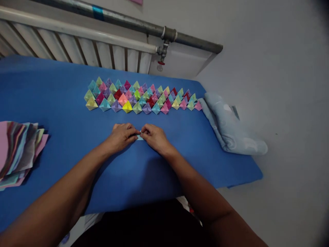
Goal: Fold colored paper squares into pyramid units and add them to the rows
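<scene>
A small piece of pale blue paper [140, 138] lies on the blue-covered table [108, 192], mostly hidden beneath my fingers. My left hand [123, 136] pinches its left side, thumb and forefinger close together. From the right, my right hand [155, 136] grips the other side, its fingertips nearly touching those of the left. Beyond both hands stand rows of folded paper boats [127, 107] in pink, yellow, green, purple, red and blue, set close beside one another.
At the left edge rests a fanned stack of coloured paper sheets [28, 147]. A folded light blue blanket [223, 127] lies at the table's right end. Behind the table are a white radiator [77, 37], a metal pipe [138, 24] and a valve with a red handle [161, 63].
</scene>
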Motion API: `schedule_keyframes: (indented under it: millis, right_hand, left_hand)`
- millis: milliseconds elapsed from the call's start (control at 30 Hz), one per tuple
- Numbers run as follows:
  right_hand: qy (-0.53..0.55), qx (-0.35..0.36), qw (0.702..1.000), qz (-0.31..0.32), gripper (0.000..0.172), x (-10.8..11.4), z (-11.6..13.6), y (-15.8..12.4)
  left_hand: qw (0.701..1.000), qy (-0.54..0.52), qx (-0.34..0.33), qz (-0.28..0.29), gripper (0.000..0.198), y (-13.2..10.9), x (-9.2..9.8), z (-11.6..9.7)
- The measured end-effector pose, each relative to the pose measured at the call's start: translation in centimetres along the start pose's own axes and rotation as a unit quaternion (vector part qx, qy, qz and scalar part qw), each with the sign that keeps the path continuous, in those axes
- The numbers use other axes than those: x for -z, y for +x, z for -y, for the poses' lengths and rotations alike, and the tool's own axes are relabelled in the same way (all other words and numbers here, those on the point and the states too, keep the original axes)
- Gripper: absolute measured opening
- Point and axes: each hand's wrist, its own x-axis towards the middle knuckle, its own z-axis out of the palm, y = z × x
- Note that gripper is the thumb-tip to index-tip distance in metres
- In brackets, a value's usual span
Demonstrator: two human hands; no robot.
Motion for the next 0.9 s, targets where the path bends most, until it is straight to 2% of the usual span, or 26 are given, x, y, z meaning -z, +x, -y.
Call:
schedule_keyframes:
  millis: [200,467,700,800,900]
  right_hand:
    - [-0.043,-0.023,0.999,-0.007,0.003,0.4,0.2,0.6]
    - [-0.109,-0.033,0.993,0.006,0.007,0.7,0.5,1.1]
    - [-0.168,-0.038,0.985,0.008,0.013,0.5,0.8,1.1]
    - [-0.136,-0.052,0.989,-0.010,0.009,0.3,0.5,1.6]
    - [-0.005,-0.084,0.995,-0.050,0.007,0.4,-0.2,2.4]
  left_hand:
    - [1.000,-0.007,0.002,-0.017,0.023,-0.4,0.2,-0.1]
    - [0.987,0.061,-0.125,-0.086,0.028,-0.8,-0.9,-0.6]
    - [0.984,0.125,-0.106,-0.071,0.032,-1.9,-0.7,-2.7]
    - [0.985,0.132,-0.092,-0.064,0.029,-1.9,-0.5,-3.1]
    - [0.988,0.121,-0.084,-0.035,0.022,-1.1,-0.1,-2.9]
